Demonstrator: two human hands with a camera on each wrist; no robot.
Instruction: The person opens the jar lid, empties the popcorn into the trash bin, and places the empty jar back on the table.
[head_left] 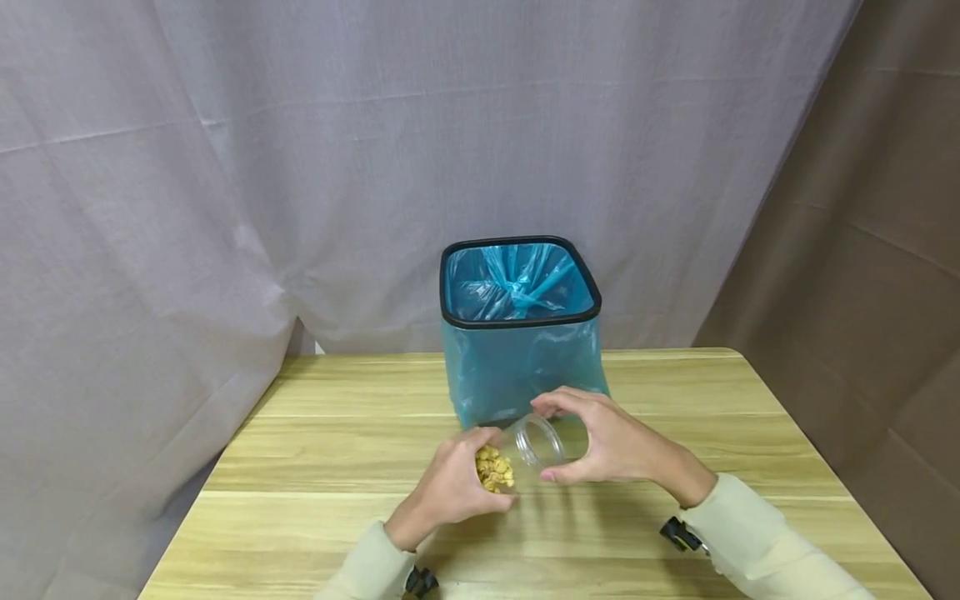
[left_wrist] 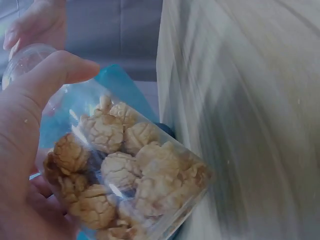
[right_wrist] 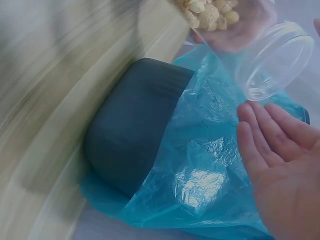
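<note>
A clear plastic jar (left_wrist: 82, 107) holding caramel popcorn (head_left: 495, 471) is gripped by my left hand (head_left: 456, 482), its thumb on one side and fingers on the other. The jar lies tilted above the table, its ringed mouth (head_left: 521, 446) toward the right hand. The popcorn (left_wrist: 120, 170) sits at the jar's closed end. My right hand (head_left: 618, 440) is spread in a wide curve beside the mouth and holds nothing. In the right wrist view its fingertips (right_wrist: 245, 110) are right at the jar's rim (right_wrist: 257, 95).
Behind the hands stands a dark bin (right_wrist: 135, 125) lined with a blue plastic bag (head_left: 525, 367), its black rim (head_left: 521, 323) around the opening. Light wood table (head_left: 300, 467) lies beneath. Grey curtain (head_left: 360, 167) hangs behind, brown cloth (head_left: 855, 317) at right.
</note>
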